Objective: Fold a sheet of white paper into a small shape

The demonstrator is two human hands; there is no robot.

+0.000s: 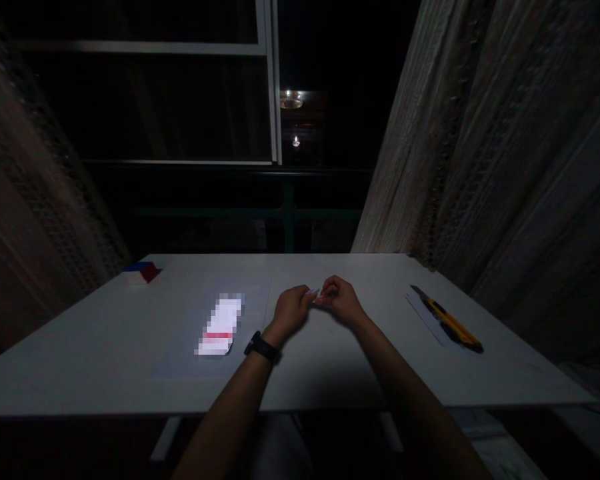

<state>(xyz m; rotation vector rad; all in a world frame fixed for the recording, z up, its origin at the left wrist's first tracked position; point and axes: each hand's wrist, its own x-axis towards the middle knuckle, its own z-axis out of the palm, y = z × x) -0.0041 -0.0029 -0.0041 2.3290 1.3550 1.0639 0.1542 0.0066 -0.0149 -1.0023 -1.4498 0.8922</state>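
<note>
Over the middle of the white table [310, 373], my left hand [291, 310] and my right hand [343, 301] meet, with fingers pinched on a small piece of folded white paper [314, 293]. Its far parts are hidden behind the fingers, and the dim light blurs its folds. A dark watch [263, 347] is on my left wrist. To the left of my left hand lies a lit phone [220, 327], its screen blurred into blocks, on a pale sheet of paper [180, 357].
At the right, a yellow and black box cutter [453, 323] lies partly over a white paper piece [423, 319]. A cube with blue, red and white faces [141, 272] sits at the far left edge. Curtains [405, 147] and a dark window [180, 107] stand behind the table.
</note>
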